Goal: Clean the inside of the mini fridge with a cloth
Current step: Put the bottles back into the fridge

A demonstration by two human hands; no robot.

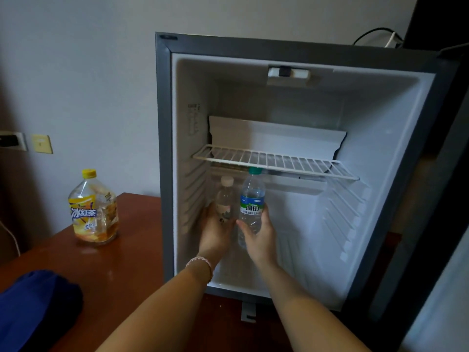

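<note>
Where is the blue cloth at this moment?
The blue cloth lies in the lower left corner of the head view, on the brown table, left of the open fridge and nearer than the yellow bottle.

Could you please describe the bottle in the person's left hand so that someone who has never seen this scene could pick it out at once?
Look inside the open mini fridge, below the white wire shelf. Two clear bottles stand side by side there, each gripped by a hand; the left hand holds the small bottle. It is shorter than the green-capped bottle, with a pale cap and no blue label.
</note>
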